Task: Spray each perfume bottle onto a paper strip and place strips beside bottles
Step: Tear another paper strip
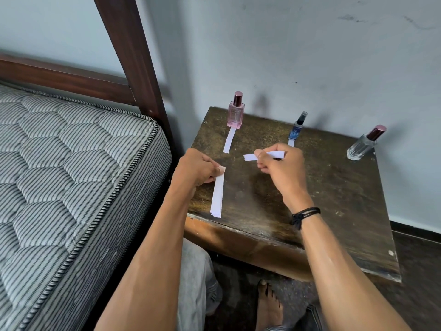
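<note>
Three perfume bottles stand along the back of a dark wooden table [334, 199]: a pink bottle [235, 114] at the left, a slim blue bottle [297, 127] in the middle, a clear bottle [364, 144] with a maroon cap at the right. A white paper strip [229, 140] lies in front of the pink bottle. Another strip [291, 142] lies in front of the blue bottle, partly hidden by my right hand. My left hand [198, 169] pinches the top of a small stack of strips [217, 198] on the table. My right hand [280, 163] holds a single strip [276, 154] sideways above the table.
A striped mattress [71, 163] on a dark wooden bed frame [133, 56] sits close to the table's left edge. A pale wall [310, 56] stands right behind the bottles. My knee and bare foot [268, 306] are below the table's front edge.
</note>
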